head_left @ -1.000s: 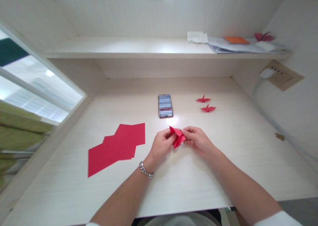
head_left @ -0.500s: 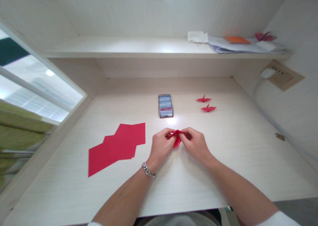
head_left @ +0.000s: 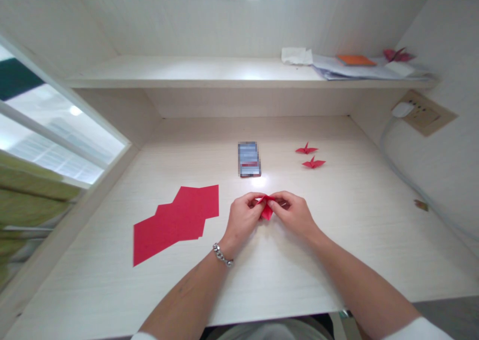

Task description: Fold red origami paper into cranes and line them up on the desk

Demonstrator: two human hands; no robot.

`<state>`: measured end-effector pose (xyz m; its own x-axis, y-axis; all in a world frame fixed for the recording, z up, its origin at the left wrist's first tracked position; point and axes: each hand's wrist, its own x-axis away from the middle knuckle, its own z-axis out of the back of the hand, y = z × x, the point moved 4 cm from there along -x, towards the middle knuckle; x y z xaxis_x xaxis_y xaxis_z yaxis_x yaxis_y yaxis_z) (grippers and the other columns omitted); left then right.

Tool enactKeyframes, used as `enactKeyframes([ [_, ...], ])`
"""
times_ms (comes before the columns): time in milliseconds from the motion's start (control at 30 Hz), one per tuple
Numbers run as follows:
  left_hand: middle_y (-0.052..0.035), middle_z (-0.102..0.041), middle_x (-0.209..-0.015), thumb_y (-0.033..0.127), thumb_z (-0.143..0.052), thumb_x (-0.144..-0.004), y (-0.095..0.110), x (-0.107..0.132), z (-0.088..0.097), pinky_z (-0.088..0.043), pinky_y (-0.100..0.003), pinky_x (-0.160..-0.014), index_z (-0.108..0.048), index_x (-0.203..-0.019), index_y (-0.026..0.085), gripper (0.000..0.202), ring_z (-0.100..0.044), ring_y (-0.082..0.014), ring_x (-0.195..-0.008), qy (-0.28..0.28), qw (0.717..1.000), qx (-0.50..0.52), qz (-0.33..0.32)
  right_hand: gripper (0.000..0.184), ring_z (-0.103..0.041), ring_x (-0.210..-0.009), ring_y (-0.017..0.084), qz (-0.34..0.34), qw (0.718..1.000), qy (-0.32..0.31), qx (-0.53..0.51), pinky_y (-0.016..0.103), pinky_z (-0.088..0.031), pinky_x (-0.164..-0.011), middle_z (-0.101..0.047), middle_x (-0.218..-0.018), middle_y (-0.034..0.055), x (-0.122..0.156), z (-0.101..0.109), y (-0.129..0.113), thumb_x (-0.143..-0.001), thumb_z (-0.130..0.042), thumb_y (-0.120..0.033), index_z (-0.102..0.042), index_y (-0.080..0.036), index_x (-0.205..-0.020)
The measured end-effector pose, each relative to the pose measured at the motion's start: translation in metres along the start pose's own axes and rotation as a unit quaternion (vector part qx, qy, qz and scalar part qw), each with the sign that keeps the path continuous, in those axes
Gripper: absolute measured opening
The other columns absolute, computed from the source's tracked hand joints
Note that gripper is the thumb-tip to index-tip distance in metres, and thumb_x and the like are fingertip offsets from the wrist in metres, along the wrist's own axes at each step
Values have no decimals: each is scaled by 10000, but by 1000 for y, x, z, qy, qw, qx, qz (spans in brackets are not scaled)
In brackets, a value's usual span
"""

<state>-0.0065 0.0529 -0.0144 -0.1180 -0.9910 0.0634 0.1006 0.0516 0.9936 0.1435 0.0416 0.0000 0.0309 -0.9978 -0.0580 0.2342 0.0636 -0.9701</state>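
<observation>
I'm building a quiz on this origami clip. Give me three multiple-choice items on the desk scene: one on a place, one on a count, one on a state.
1. Where do the flat red sheets lie?
A. Left of the hands
B. On the shelf
C. Right of the phone

2. How many finished red cranes stand on the desk right of the phone?
A. One
B. Two
C. Four

3. How is the red paper piece held?
A. Lying untouched on the desk
B. Pinched by one hand only
C. Pinched between both hands

Answers:
1. A, the sheets fan out on the desk beside the left hand.
2. B, the far crane and the near crane stand close together.
3. C, the left hand and right hand both close on it.
</observation>
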Motion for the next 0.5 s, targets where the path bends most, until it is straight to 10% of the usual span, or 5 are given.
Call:
enactKeyframes([
  [200,-43,-681,-665,331,-694,-728,7,0,1,-409,-210,-446,-723,-862,123,249,-558,-122,-511,12,999,34,36,274,-605,-618,139,-191,929,-88,-303,266,-491,-597,-673,-691,45,-5,-6,17,-720,-721,-400,-726,-159,-849],
  [500,-43,-702,-740,324,-643,-788,13,3,1,-442,-221,-541,-721,-887,148,217,-600,-138,-613,-6,1000,-13,-19,324,-598,-633,109,-207,912,-115,-334,253,-489,-633,-688,-777,29,-3,-7,17,-619,-825,-335,-726,-164,-875],
])
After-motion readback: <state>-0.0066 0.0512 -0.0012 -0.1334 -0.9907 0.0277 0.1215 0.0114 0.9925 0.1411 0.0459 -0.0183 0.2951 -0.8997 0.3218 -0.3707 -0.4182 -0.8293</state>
